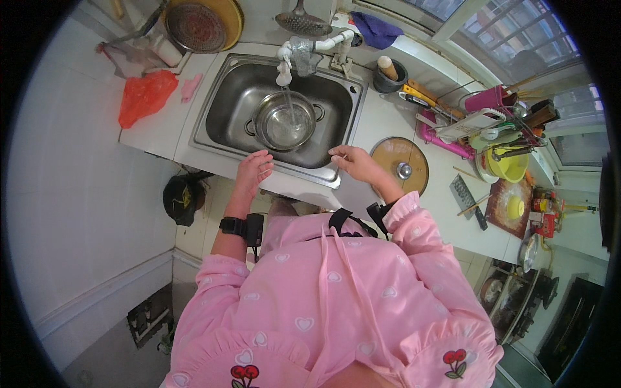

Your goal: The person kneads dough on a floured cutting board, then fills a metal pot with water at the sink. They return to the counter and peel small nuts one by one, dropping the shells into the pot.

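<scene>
Water runs from the tap (284, 72) into a two-handled stainless steel pot (284, 121), which stands in the steel sink (228, 106). My left hand (253, 172) hovers at the sink's front edge, just below and left of the pot, holding nothing, its fingers apart. My right hand (354, 162) is over the sink's front right corner, also empty, with its fingers loosely bent and apart. Neither hand touches the pot. To the right of my right hand, a glass lid with a steel knob (403, 170) lies on the counter.
A red plastic bag (148, 97) and pink cloth (191, 88) lie left of the sink. Right are a mortar with a pestle (389, 76), a dish rack (485, 121), a cleaver (468, 200) and a floury cutting board (499, 203). A black bag (183, 199) hangs below the counter.
</scene>
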`<state>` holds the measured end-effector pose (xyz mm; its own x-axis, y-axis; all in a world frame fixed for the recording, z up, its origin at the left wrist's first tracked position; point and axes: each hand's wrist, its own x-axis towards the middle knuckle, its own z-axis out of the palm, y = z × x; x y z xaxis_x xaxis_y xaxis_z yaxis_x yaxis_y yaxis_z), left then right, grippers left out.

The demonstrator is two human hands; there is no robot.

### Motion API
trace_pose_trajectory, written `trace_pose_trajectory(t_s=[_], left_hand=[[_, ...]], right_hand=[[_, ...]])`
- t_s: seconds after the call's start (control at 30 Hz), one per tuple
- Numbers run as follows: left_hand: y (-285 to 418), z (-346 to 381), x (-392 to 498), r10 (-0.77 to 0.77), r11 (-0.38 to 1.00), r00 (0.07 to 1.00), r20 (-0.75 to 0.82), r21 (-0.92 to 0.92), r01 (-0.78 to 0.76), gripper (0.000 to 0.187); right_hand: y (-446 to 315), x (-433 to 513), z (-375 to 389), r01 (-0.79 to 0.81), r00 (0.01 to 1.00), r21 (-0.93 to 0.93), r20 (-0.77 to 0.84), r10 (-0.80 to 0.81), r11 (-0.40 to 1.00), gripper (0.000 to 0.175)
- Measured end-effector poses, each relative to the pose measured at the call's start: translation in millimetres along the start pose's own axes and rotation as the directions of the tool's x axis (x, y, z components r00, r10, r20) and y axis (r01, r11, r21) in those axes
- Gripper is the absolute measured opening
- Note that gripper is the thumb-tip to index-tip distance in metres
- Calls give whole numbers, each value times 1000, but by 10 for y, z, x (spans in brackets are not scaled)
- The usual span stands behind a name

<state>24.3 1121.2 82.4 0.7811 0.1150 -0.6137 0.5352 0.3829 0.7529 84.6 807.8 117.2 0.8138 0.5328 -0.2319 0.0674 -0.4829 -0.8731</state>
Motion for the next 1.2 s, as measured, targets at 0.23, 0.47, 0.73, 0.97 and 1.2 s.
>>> trace_pose_trajectory(t_s=[0.23, 0.47, 0.73, 0.97, 1.2], left_hand=[[73, -83, 121, 16, 1000, 998, 57, 1, -16, 33], [327, -258, 377, -26, 999, 994, 105, 27, 23, 34], [704, -546, 617, -13, 994, 984, 180, 107, -6, 36], [870, -640, 831, -76, 988, 966, 246, 152, 39, 35], [899, -678, 977, -132, 980, 925, 355, 188, 68, 34]], right_hand=[[15, 57, 18, -33, 999, -11, -38, 32, 999, 33], [-130, 210, 149, -18, 995, -35, -103, 15, 999, 30], [-432, 508, 409, -42, 978, -22, -206, 36, 999, 30], [-668, 544, 501, -108, 962, -98, -263, 78, 989, 32], [-739, 387, 680, -141, 920, -68, -378, 106, 988, 32]])
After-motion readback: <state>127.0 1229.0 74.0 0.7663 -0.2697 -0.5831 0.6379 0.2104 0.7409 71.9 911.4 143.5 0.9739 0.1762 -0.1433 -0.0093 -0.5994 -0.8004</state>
